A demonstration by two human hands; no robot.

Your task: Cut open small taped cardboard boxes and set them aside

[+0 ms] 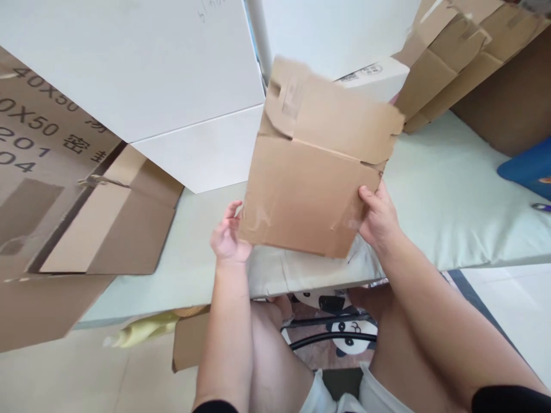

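A flattened brown cardboard box (310,189) is tilted up in front of me, with its slotted flap at the top. My right hand (379,215) grips its right edge, thumb on the front face and the other fingers hidden behind. At the lower left edge is my left hand (230,235), its fingers apart and slightly bent. The cardboard overlaps part of that palm, and whether the two touch I cannot tell. Below the cardboard lies the pale green padded surface (293,275).
Large white boxes (189,74) stand behind the cardboard. On the left are a printed carton (34,189) and an open brown box (124,223). More folded cardboard (451,63) leans at upper right, near a blue object (529,169). A yellow item (146,330) lies below the padded edge.
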